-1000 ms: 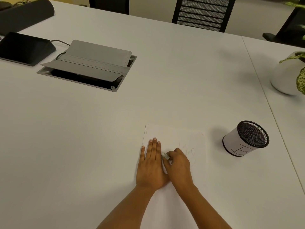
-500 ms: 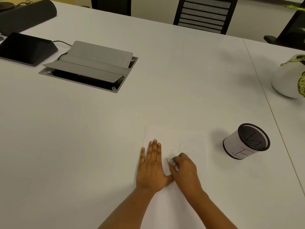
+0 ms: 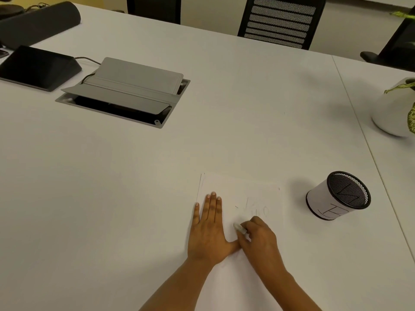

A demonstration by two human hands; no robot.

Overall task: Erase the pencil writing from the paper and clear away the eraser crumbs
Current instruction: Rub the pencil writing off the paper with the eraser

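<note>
A white sheet of paper [image 3: 238, 187] lies on the white table near the front edge. Faint pencil writing [image 3: 256, 208] shows on its right half. My left hand [image 3: 208, 230] lies flat on the paper's left side with straight fingers, pressing it down. My right hand [image 3: 258, 239] pinches a small white eraser [image 3: 239, 227], whose tip touches the paper just below and left of the writing. I cannot make out any crumbs.
A black mesh pen cup [image 3: 339, 196] with a white label stands right of the paper. A grey open cable box [image 3: 125, 95], a black wedge device [image 3: 38, 67] and a dark cylinder [image 3: 38, 23] sit far left. A white plant pot [image 3: 393, 111] is far right; chairs [image 3: 280, 21] stand behind.
My right hand with the eraser has slid back toward me and a little right, uncovering more of the writing. My left hand stays in place.
</note>
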